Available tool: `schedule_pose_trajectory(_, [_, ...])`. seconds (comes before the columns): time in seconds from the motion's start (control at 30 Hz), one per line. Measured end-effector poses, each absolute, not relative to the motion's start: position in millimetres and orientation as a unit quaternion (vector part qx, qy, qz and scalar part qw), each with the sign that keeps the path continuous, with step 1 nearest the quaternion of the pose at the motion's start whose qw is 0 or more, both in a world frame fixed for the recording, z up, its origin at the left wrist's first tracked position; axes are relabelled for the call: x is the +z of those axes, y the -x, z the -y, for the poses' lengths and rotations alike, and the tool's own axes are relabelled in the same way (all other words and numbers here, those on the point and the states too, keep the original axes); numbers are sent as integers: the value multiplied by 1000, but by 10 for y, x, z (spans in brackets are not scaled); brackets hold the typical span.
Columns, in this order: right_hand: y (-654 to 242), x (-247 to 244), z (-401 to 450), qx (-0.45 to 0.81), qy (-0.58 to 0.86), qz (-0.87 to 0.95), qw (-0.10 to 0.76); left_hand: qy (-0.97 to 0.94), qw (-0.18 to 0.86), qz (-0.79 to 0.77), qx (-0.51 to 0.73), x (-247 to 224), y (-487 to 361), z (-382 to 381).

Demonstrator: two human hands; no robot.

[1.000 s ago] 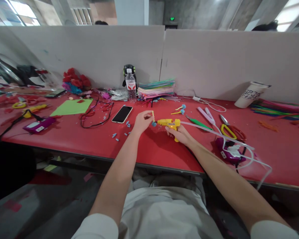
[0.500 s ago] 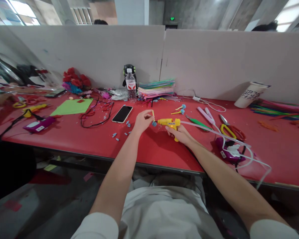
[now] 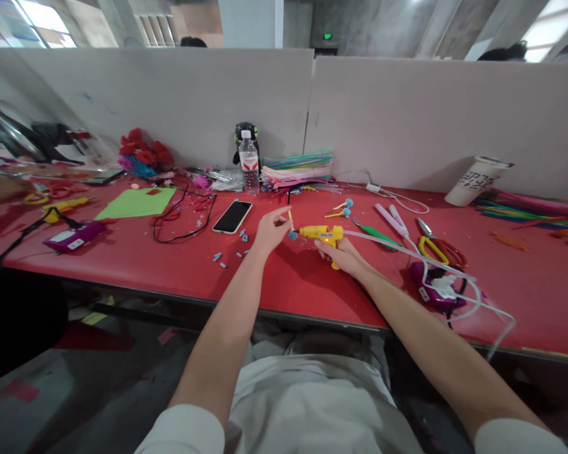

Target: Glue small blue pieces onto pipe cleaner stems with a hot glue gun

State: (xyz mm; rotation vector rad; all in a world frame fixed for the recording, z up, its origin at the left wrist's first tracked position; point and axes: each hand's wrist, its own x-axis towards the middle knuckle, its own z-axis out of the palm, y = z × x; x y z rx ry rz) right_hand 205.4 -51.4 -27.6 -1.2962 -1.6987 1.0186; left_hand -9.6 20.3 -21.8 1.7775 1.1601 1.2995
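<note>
In my right hand (image 3: 335,251) is a yellow hot glue gun (image 3: 318,233), its nozzle pointing left and a clear glue stick (image 3: 373,241) trailing from its back. My left hand (image 3: 273,231) pinches a small pipe-cleaner flower (image 3: 293,234) with a yellow stem and a blue head. The nozzle is right at the blue head; whether they touch I cannot tell. Two similar blue-and-yellow flowers (image 3: 344,209) lie beyond the gun. Small blue pipe-cleaner pieces (image 3: 244,237) are scattered left of my left hand.
A phone (image 3: 232,217), a water bottle (image 3: 249,164) and bundled pipe cleaners (image 3: 298,169) lie farther back. Green tweezers (image 3: 377,234), a pink flat iron (image 3: 392,219), scissors (image 3: 434,246) and a purple power strip (image 3: 433,287) with cables are on the right. Another person's hand (image 3: 2,189) is far left.
My left index finger has lifted slightly. The glue gun stays at the blue head, and the other person's hand at far left has shifted a little.
</note>
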Motion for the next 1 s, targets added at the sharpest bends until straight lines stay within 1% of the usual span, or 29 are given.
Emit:
schedule_pose_trajectory(0.27, [-2030,-204,554,396,511,663,378,-681,317,-440,492,-227,97,-201])
schedule_pose_trajectory(0.47, [-2033,-247,535,397,503,668,379,-684,311,-446,487,-242,106,-219])
schedule_pose_trajectory(0.83, [-2033,-207,567,397,499,673,375,-673,298,-456,501,-252,113,-227])
schedule_pose_trajectory(1.0, [-2051,-257,528,389,511,666,380,-644,293,-472,525,-203,125,-213])
